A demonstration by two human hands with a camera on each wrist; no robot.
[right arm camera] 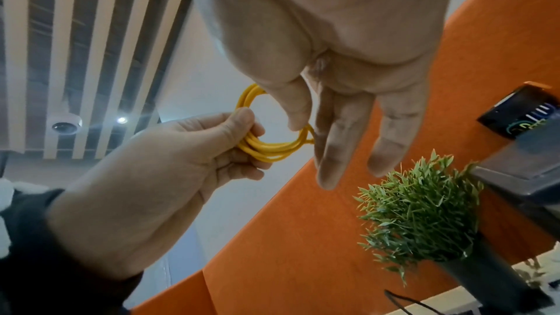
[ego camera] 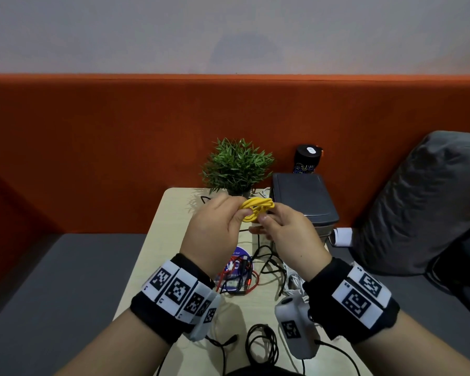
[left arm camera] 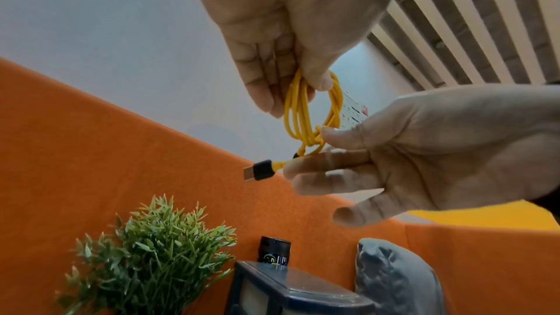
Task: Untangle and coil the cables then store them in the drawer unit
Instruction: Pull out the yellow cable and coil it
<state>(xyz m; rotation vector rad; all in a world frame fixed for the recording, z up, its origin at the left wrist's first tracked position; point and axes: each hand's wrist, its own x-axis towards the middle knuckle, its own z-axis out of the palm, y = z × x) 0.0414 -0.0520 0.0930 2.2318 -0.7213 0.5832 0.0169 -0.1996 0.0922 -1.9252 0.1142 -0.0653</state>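
A yellow cable (ego camera: 257, 210) wound into a small coil is held up above the table's far end. My left hand (ego camera: 243, 213) grips one side of the coil between thumb and curled fingers. My right hand (ego camera: 263, 221) pinches the opposite side, where the cable's tail wraps round the loops (left arm camera: 315, 138). The cable's black plug (left arm camera: 260, 169) sticks out free past my right fingers. In the right wrist view, my middle and ring fingers (right arm camera: 336, 143) hang straight beside the coil (right arm camera: 272, 150). The dark grey drawer unit (ego camera: 304, 199) stands just behind my right hand.
A tangle of red and black cables (ego camera: 244, 272) and a white cable (ego camera: 293, 280) lie on the light wooden table (ego camera: 168, 240) under my wrists. A potted plant (ego camera: 236, 166) and a black cylinder (ego camera: 308, 158) stand at the back. A grey cushion (ego camera: 423, 202) lies at the right.
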